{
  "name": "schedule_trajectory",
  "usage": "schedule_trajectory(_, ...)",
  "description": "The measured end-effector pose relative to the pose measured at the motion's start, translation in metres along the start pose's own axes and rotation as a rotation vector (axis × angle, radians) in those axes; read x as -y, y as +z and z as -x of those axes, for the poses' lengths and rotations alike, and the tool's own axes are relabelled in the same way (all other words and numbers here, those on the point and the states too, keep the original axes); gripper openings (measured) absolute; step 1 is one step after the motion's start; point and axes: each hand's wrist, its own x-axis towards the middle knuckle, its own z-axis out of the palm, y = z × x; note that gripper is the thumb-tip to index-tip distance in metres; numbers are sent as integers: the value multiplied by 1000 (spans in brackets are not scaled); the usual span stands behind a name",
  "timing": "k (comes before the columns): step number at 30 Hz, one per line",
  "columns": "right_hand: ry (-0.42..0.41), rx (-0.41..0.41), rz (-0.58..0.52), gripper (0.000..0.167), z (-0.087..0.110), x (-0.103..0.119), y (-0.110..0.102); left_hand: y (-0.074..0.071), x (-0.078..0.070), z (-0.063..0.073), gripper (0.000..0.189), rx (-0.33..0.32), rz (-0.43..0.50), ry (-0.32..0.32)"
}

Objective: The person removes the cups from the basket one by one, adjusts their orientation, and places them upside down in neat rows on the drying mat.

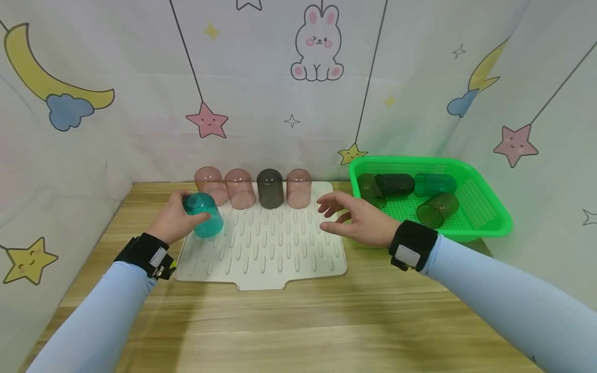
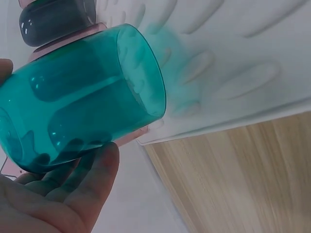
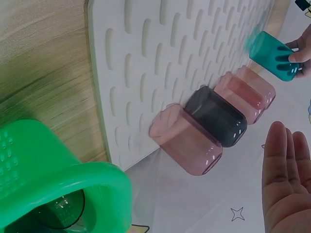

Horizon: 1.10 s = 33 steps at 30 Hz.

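Note:
My left hand (image 1: 176,217) grips a teal see-through cup (image 1: 203,215), mouth down, over the left part of a white ridged drying mat (image 1: 261,248). In the left wrist view the cup's rim (image 2: 160,97) is close over the mat's ridges. Behind it, a row of upside-down cups lines the mat's back edge: a pink cup (image 1: 211,186), a second pink cup (image 1: 240,189), a dark grey cup (image 1: 270,189) and another pink cup (image 1: 299,189). My right hand (image 1: 356,217), fingers relaxed and holding nothing, hovers between the mat's right edge and a green basket (image 1: 496,220).
Several cups lie on their sides in the basket, among them a dark cup (image 1: 395,185), a teal cup (image 1: 435,185) and a brownish cup (image 1: 437,210). A wooden table (image 1: 298,331) bears the mat and basket. A printed curtain (image 1: 261,67) hangs behind.

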Motion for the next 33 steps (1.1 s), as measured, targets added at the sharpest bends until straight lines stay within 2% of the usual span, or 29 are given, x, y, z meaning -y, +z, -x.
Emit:
schedule_trajectory(18,8,11,-2,53,1,-2,0,6,7,-4,99,40,20,-19)
schedule_trajectory(33,20,10,3,53,-1,-3,2,7,6,-2,96,31,9,-34)
